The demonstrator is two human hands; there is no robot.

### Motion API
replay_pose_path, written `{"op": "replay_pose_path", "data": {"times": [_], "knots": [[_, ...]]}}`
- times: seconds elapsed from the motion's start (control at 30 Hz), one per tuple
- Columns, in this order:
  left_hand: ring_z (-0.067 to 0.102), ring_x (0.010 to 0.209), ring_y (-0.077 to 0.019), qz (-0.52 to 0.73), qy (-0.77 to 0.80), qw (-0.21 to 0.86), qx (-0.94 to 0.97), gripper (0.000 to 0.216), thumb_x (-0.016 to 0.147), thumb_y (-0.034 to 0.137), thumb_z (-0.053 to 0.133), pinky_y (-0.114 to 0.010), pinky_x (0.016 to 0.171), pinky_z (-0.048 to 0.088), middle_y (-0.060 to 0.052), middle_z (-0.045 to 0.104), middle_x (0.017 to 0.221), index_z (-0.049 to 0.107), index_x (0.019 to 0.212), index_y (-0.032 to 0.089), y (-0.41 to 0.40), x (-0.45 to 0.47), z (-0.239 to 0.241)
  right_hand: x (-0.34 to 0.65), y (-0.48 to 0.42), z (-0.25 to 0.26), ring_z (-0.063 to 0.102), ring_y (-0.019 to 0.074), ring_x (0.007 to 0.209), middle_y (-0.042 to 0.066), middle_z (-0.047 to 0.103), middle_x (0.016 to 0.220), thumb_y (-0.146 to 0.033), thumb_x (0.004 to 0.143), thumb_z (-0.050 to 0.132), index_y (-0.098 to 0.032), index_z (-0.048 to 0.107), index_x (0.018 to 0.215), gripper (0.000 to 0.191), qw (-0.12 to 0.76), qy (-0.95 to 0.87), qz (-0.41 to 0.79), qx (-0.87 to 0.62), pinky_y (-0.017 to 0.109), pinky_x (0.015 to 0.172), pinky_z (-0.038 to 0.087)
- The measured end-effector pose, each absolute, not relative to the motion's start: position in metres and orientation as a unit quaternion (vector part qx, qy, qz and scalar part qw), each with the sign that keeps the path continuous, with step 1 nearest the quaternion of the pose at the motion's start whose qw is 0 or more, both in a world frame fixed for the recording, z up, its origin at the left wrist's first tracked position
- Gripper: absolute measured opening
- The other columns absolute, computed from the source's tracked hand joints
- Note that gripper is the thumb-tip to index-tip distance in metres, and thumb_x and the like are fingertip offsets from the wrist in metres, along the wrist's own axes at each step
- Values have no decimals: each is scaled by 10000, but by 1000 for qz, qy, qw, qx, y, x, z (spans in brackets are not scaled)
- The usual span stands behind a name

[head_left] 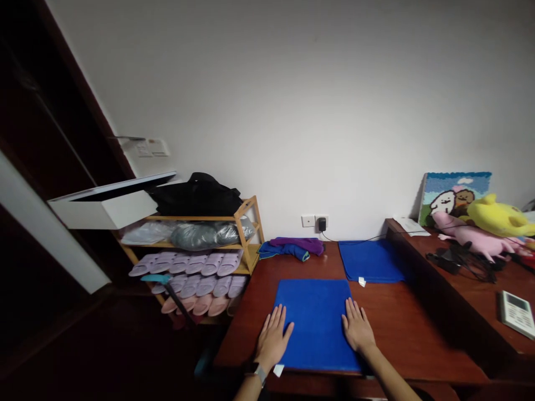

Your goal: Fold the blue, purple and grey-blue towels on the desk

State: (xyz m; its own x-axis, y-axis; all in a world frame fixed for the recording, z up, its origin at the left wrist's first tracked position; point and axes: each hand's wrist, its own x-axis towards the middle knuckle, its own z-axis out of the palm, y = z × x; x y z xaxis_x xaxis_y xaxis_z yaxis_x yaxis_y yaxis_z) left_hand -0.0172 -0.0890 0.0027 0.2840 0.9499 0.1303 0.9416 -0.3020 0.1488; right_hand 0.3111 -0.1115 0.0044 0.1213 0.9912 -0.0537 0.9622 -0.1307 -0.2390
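Observation:
A blue cloth (317, 326) lies spread flat on the brown wooden table (422, 334), with a small white tag (278, 370) sticking out at its near left corner. My left hand (273, 337) rests flat on the cloth's left edge, fingers stretched and thumb apart; a watch (259, 372) is on that wrist. On the right edge lies my right hand (358, 326), palm down with its fingers extended. Neither hand grips anything. Farther back on the table, a second blue cloth (371, 260) lies flat with white tags at its near edge.
Crumpled purple and blue cloths (292, 249) lie at the table's back left. A charger (321, 224) is plugged into the wall. The raised desk on the right holds plush toys (472, 236), cables and a calculator (517, 313). A shoe rack (246, 245) with slippers stands left.

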Motion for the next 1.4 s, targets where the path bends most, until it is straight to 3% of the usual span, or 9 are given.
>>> {"op": "replay_pose_path", "data": {"times": [0.33, 0.6, 0.83, 1.03, 1.4], "knots": [[244, 1547, -244, 114, 591, 10, 798, 720, 1036, 622, 222, -479, 1258, 269, -82, 259, 1674, 242, 1620, 200, -85, -19, -6, 300, -168, 2, 153, 242, 1567, 15, 186, 1687, -521, 1004, 139, -152, 210, 1619, 720, 89, -642, 115, -753, 456, 1279, 160], [265, 1539, -252, 106, 585, 7, 804, 701, 1042, 605, 236, -493, 1263, 262, -83, 305, 1658, 243, 1619, 207, -85, -20, 4, 296, -190, 2, 148, 237, 1566, 14, 184, 1681, -506, 1017, 164, -150, 246, 1609, 696, 109, -652, 96, -745, 458, 1291, 139], [230, 1554, -236, 148, 458, 23, 876, 646, 1068, 532, 218, -473, 1275, 256, -49, 259, 1678, 159, 1632, 224, -117, 79, 29, 297, -190, 4, 131, 237, 1567, 33, 168, 1681, -509, 1021, 150, -115, 235, 1604, 709, 96, -659, 97, -740, 443, 1294, 133], [235, 1550, -249, 145, 397, 77, 903, 622, 1076, 463, 209, -498, 1267, 272, -62, 234, 1681, 19, 1628, 248, -143, 143, 13, 300, -189, -7, 153, 249, 1562, 34, 186, 1676, -434, 1010, 206, -138, 298, 1594, 661, 107, -674, 91, -725, 468, 1288, 157], [306, 1528, -248, 111, 525, 2, 844, 677, 1052, 572, 301, -455, 1252, 313, -8, 247, 1680, 94, 1635, 298, -144, -51, 7, 298, -188, -9, 149, 254, 1566, 40, 190, 1681, -508, 1009, 182, -116, 256, 1605, 717, 104, -658, 91, -740, 461, 1292, 137]]}}
